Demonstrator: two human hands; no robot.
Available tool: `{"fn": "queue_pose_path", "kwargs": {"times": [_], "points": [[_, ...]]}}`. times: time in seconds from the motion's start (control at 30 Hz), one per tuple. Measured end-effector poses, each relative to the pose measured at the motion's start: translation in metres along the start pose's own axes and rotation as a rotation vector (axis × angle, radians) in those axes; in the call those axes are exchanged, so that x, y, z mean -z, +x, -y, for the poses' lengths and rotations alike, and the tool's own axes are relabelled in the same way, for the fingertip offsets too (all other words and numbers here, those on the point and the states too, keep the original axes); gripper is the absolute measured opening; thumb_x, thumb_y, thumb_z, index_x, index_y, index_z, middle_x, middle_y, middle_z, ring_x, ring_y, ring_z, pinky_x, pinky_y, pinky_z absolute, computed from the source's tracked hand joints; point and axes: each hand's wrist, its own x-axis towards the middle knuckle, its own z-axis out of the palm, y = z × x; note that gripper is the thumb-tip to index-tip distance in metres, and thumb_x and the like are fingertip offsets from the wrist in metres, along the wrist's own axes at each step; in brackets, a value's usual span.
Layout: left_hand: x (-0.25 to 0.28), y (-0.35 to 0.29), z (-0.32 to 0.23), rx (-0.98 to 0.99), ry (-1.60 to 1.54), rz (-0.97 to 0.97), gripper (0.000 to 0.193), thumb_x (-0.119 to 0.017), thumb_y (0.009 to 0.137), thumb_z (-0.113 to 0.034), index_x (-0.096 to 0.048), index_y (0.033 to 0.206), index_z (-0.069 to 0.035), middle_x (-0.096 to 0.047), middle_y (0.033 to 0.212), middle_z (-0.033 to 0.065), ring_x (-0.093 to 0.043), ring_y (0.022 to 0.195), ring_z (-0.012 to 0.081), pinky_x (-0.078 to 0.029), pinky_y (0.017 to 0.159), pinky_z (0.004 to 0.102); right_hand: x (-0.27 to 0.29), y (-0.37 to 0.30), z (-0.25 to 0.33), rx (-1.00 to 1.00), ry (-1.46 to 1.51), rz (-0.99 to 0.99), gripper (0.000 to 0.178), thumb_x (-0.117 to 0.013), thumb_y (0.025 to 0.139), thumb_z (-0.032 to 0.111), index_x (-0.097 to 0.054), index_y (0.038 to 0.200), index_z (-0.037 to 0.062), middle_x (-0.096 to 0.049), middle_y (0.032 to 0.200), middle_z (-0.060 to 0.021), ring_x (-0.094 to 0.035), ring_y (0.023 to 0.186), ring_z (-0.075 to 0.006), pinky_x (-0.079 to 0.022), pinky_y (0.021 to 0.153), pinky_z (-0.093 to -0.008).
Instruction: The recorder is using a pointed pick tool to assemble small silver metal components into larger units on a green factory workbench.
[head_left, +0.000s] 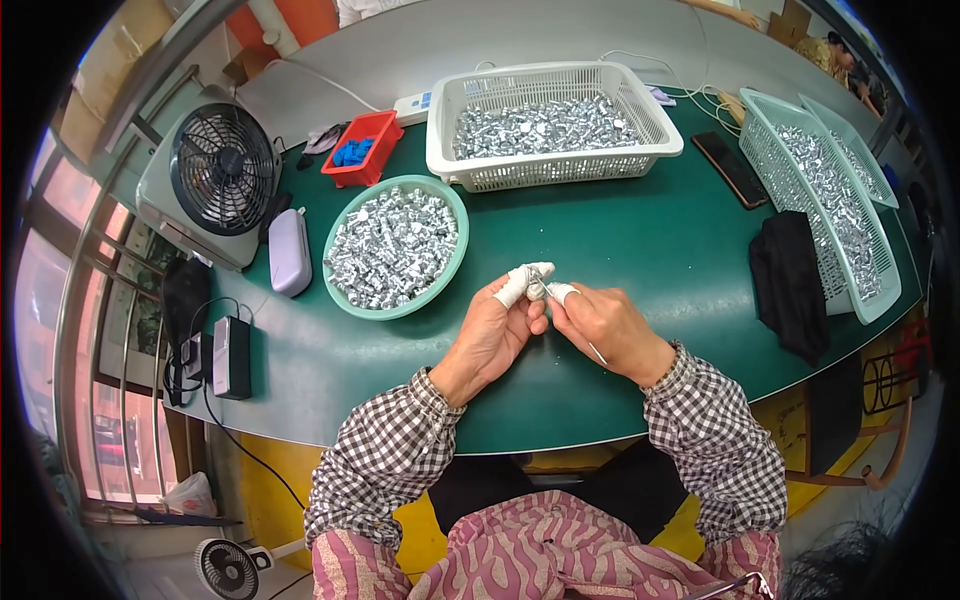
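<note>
Above the middle of the green table [600, 225], my hands meet over a small silvery metal part [537, 284], mostly covered by fingers. My left hand [490, 335] pinches this part; white wrapping covers its thumb and a finger. A thin, pale stick-like tool [597, 352] runs through my right hand [615, 325], its lower end sticking out below the palm. White wrapping also shows on a right fingertip, close against the part. Which tip the tool has is too small to tell. To the left stands a round light-green bowl [462, 250] heaped with similar metal parts.
A white basket [550, 178] of metal parts stands at the back, and pale-green baskets [812, 225] at the right. Around them are a red bin [375, 172], a fan [225, 170], a lilac case [290, 252], a phone [730, 168], black cloth [790, 285] and a black box [232, 358].
</note>
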Motion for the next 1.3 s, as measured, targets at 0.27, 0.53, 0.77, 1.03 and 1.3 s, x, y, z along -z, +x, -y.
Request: {"fn": "queue_pose_path", "kwargs": {"times": [0.27, 0.53, 0.77, 1.03, 1.3], "points": [[-0.002, -0.001, 0.002, 0.026, 0.017, 0.038, 0.031, -0.045, 0.094, -0.023, -0.051, 0.108, 0.004, -0.049, 0.078, 0.0008, -0.044, 0.064, 0.0071, -0.04, 0.055, 0.0206, -0.003, -0.002, -0.002, 0.058, -0.11, 0.046, 0.015, -0.06, 0.077, -0.001, -0.047, 0.07, -0.0019, -0.053, 0.063, -0.0117, -0.056, 0.054, -0.0261, -0.044, 0.045, -0.034], [-0.001, -0.001, 0.005, 0.012, -0.01, 0.019, 0.029, -0.046, 0.093, -0.022, -0.053, 0.103, 0.004, -0.05, 0.075, 0.0014, -0.045, 0.062, 0.0094, -0.041, 0.056, 0.0229, -0.014, -0.001, -0.001, -0.096, 0.202, -0.046, 0.014, -0.057, 0.081, -0.001, -0.047, 0.072, -0.0025, -0.057, 0.067, -0.0141, -0.058, 0.056, -0.0281, -0.045, 0.047, -0.034], [-0.004, 0.001, 0.005, 0.013, -0.029, -0.017, 0.029, -0.045, 0.094, -0.022, -0.051, 0.107, 0.004, -0.047, 0.076, -0.0001, -0.043, 0.064, 0.0074, -0.039, 0.055, 0.0205, -0.007, -0.003, -0.001, -0.033, 0.047, -0.011, 0.014, -0.058, 0.079, 0.004, -0.046, 0.073, -0.0004, -0.053, 0.066, -0.0135, -0.057, 0.056, -0.0299, -0.046, 0.047, -0.0369], [-0.002, 0.0, 0.003, 0.008, 0.011, 0.0, 0.03, -0.045, 0.093, -0.022, -0.051, 0.106, 0.004, -0.048, 0.076, 0.0, -0.043, 0.063, 0.0071, -0.039, 0.055, 0.0202, -0.008, -0.004, -0.004, 0.04, -0.138, 0.056, 0.015, -0.058, 0.078, 0.005, -0.045, 0.071, 0.001, -0.05, 0.062, -0.0107, -0.057, 0.055, -0.0261, -0.046, 0.046, -0.0339], [-0.006, -0.002, 0.003, 0.068, 0.008, 0.005, 0.028, -0.045, 0.094, -0.024, -0.054, 0.103, 0.001, -0.05, 0.071, 0.0019, -0.046, 0.06, 0.0096, -0.041, 0.056, 0.0232, -0.003, 0.004, 0.002, -0.184, 0.262, -0.047, 0.016, -0.053, 0.084, 0.006, -0.048, 0.071, -0.0009, -0.054, 0.058, -0.0108, -0.056, 0.048, -0.0209, -0.044, 0.041, -0.0295]]}}
